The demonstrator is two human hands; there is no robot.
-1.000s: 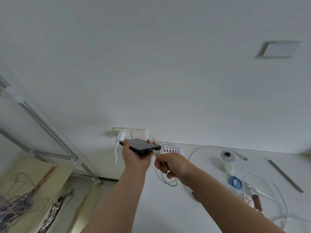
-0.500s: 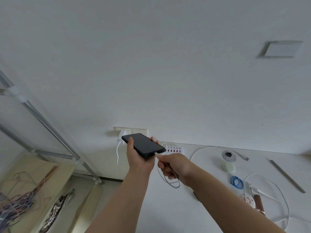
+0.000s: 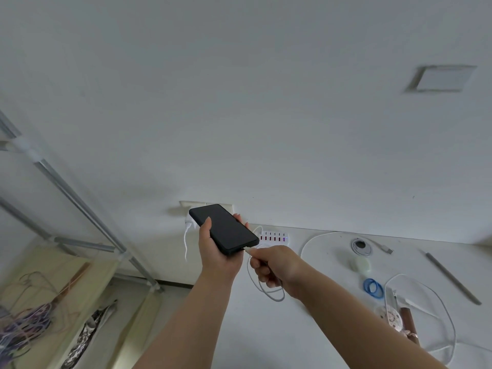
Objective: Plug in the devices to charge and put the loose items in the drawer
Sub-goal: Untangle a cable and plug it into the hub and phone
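My left hand [image 3: 218, 255] holds a black phone [image 3: 225, 229] up in front of the wall, screen facing me and dark. My right hand [image 3: 274, 265] pinches the plug end of a white charging cable [image 3: 262, 287], with the plug tip at the phone's bottom edge. The cable loops down below my right hand. Behind the phone, a white multi-port charger [image 3: 274, 237] with red ports sits on the white desk [image 3: 306, 320] against the wall.
A wall socket [image 3: 191, 207] with a white plug sits behind the phone. On the desk to the right lie a pale green case [image 3: 360, 264], blue bands [image 3: 373, 288], a round cable grommet [image 3: 360, 246], another white cable [image 3: 436, 310] and a grey rod [image 3: 452, 278]. A metal rack [image 3: 80, 203] stands left.
The phone has tilted from nearly flat to screen-up toward me and moved slightly higher. My right hand has brought the cable plug up against its bottom edge.
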